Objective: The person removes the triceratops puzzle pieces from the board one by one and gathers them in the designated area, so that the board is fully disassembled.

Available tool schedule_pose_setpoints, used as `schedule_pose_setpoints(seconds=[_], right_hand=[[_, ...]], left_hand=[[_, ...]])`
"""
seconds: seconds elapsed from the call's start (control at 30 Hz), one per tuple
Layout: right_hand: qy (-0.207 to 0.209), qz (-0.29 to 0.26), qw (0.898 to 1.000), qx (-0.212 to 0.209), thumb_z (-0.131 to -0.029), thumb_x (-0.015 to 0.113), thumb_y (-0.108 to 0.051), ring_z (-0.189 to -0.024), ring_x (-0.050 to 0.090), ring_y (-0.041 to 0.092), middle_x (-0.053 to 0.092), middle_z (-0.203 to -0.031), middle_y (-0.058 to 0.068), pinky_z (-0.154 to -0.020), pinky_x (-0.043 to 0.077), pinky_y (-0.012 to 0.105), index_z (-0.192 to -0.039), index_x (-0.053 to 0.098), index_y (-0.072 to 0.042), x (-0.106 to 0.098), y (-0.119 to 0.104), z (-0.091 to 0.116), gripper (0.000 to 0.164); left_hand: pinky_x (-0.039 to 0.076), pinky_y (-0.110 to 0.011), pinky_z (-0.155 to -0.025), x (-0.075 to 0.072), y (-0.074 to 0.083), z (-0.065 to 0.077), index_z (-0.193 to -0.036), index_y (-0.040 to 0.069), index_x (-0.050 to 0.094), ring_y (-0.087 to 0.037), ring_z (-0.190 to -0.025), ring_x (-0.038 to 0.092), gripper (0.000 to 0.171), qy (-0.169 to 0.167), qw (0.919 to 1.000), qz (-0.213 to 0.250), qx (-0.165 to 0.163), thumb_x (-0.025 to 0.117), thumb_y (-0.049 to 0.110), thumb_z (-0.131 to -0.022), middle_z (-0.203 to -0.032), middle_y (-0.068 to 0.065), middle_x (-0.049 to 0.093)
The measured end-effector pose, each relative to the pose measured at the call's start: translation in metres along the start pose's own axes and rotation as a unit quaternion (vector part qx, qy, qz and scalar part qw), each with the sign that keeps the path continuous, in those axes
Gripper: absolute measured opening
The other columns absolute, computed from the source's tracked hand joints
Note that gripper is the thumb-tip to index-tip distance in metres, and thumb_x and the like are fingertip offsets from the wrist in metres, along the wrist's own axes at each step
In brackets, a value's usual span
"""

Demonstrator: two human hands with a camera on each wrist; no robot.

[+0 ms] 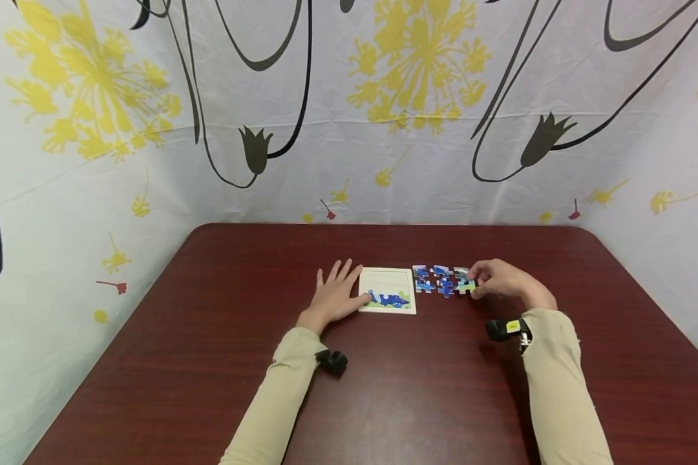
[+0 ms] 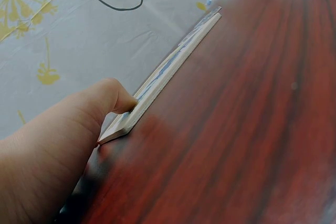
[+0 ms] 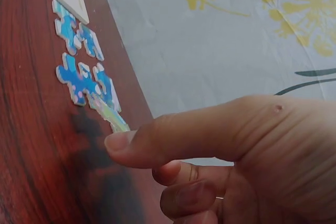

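The left hand [image 1: 333, 299] lies with fingers spread, its thumb resting on the left edge of the puzzle board [image 1: 386, 279], flat on the worktop [image 1: 419, 394]. The right hand [image 1: 503, 281] pinches a greenish piece [image 3: 111, 115] at the far end of the loose pieces [image 1: 444, 288] right of the board. Lifting it carelessly could scatter its neighbours; a slack left thumb could let the board slide.

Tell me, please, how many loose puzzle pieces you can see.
6, right of the tray: three far pieces, two near pieces, and one green piece in the right hand, which may hide others.
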State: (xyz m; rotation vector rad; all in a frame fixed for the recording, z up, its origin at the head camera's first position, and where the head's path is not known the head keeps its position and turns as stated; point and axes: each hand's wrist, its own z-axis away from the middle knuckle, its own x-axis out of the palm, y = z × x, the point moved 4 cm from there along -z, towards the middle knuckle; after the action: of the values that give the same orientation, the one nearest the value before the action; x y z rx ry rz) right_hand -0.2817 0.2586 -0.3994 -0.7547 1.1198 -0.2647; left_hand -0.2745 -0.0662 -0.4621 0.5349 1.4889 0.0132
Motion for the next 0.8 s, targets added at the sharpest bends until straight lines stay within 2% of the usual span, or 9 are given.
schedule_pose_setpoints(seconds=[0.23, 0.6, 0.8], right_hand=[[-0.015, -0.014, 1.0, 0.019, -0.076, 0.069, -0.002, -0.051, 0.038, 0.013, 0.046, -0.069, 0.003, -0.047, 0.035, 0.029, -0.103, 0.054, 0.008, 0.005, 0.011, -0.003, 0.032], [-0.001, -0.021, 1.0, 0.017, -0.077, 0.069, -0.002, -0.052, 0.038, 0.014, 0.047, -0.071, 0.005, -0.047, 0.035, 0.029, -0.104, 0.054, 0.008, 0.005, 0.016, -0.006, 0.032], [0.006, -0.028, 0.999, 0.024, -0.076, 0.069, 0.0, -0.051, 0.037, 0.013, 0.046, -0.07, 0.005, -0.047, 0.035, 0.029, -0.103, 0.054, 0.007, 0.012, 0.015, -0.005, 0.031]], left_hand=[[-0.004, -0.056, -0.106, 0.001, 0.0, 0.0, -0.15, 0.023, 0.021, -0.025, -0.141, 0.002, 0.078, 0.0, 1.0, 0.002, -0.002, 0.044, 0.061, -0.086, -0.155, -0.003, 0.011], [-0.004, -0.056, -0.106, 0.0, 0.0, -0.002, -0.15, 0.024, 0.019, -0.024, -0.141, 0.001, 0.078, 0.0, 1.0, -0.006, 0.0, 0.043, 0.062, -0.086, -0.155, -0.002, 0.009], [-0.003, -0.057, -0.106, 0.002, -0.001, 0.003, -0.15, 0.023, 0.021, -0.026, -0.141, 0.002, 0.078, 0.004, 1.0, 0.004, 0.004, 0.045, 0.061, -0.086, -0.155, -0.004, 0.011]])
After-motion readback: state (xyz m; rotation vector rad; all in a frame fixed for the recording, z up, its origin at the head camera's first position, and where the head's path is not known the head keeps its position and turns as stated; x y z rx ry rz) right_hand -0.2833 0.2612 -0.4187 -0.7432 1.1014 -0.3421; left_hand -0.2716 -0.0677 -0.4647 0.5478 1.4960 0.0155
